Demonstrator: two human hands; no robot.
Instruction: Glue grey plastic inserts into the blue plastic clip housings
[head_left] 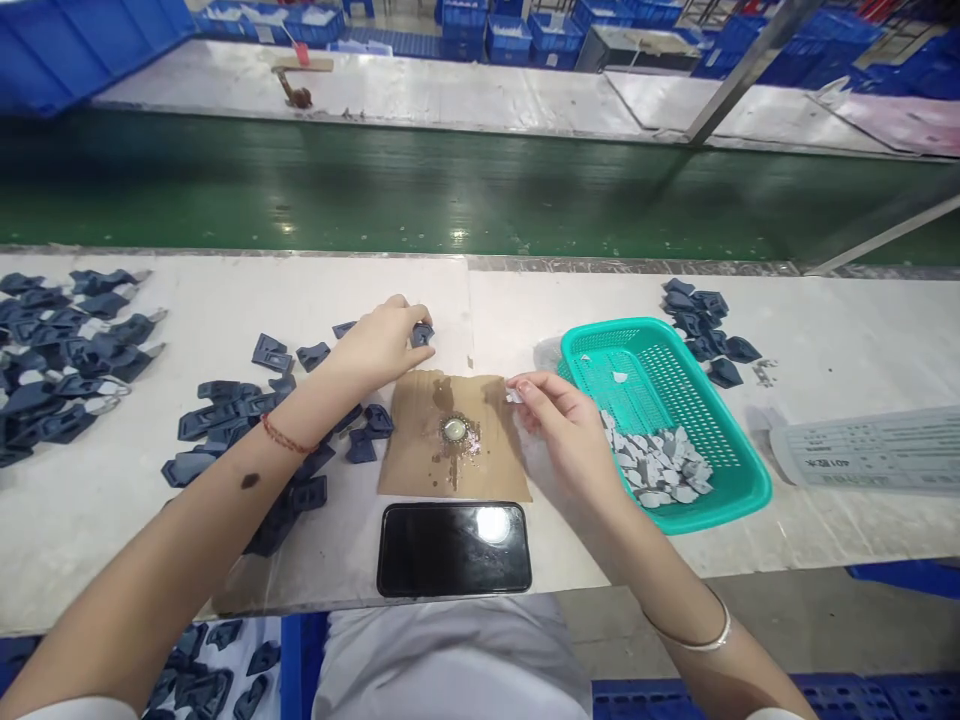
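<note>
left hand (pixel 385 338) grasping navy plastic part (pixel 422 334), right hand (pixel 564 412) pinching white chip (pixel 514 396). hold chip by its edges, clear of wet cardboard (pixel 412 445).

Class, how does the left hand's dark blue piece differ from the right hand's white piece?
The dark blue piece looks bigger, darker; the white piece smaller, paler. The dark blue piece is beyond the cardboard, the white piece at its right edge. Shared: left hand and right hand each touch one.
</note>
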